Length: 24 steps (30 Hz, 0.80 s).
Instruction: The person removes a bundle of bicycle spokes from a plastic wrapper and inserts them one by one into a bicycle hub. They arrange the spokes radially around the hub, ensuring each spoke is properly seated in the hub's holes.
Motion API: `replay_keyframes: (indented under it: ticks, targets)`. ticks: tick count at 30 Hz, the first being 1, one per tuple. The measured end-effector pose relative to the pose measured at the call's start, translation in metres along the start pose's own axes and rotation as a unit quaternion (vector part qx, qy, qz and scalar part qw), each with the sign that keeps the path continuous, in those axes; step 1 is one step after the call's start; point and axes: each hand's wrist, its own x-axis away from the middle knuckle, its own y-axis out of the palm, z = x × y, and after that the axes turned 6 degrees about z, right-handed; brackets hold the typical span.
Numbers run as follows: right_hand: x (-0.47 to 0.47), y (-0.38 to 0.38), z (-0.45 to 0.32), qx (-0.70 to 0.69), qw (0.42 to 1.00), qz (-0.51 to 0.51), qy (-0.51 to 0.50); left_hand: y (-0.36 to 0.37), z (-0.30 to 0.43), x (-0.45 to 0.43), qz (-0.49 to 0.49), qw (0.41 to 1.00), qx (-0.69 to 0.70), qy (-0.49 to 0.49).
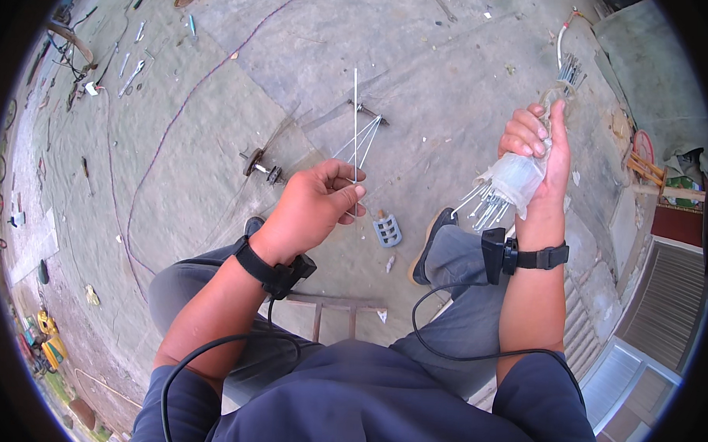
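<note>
My left hand (310,208) pinches a thin metal spoke (355,116) upright between thumb and fingers. Beyond it, on the concrete floor, lies a slim axle or hub (369,111) with a few spokes (365,142) fanning from one end toward me. To my right, my right hand (556,164) grips a bundle of spokes (489,208) wrapped in cloudy plastic (516,177). Their bent ends stick out toward me, and the other ends (569,73) emerge past my fingers. Left of my left hand sits another hub with a sprocket (262,166).
A grey bicycle pedal (387,230) lies between my feet. Wrenches (131,79) and a screwdriver (86,173) are scattered at left, near a long cord (182,107). A low metal frame (333,305) is below me. A slatted shutter (664,302) stands at right.
</note>
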Motion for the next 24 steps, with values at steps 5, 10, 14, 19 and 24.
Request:
replay_keyframes:
  ticks: [5,10,14,19,24]
  targets:
    - [0.000,0.002,0.008,0.011,1.000,0.012,-0.017,-0.001,0.007,0.000,0.003,0.998,0.056,-0.032]
    - [0.000,0.006,0.011,0.061,0.997,0.042,-0.028,0.000,0.009,0.001,-0.005,0.995,0.090,-0.046]
    - [0.000,0.007,0.013,0.083,0.994,0.058,-0.034,-0.001,0.009,0.002,-0.009,0.994,0.099,-0.047]
    - [0.000,0.008,0.015,0.090,0.993,0.070,-0.025,-0.002,0.008,0.002,-0.009,0.994,0.102,-0.045]
    - [0.001,0.010,0.023,0.181,0.972,0.142,-0.050,-0.003,0.007,0.001,-0.015,0.991,0.124,-0.048]
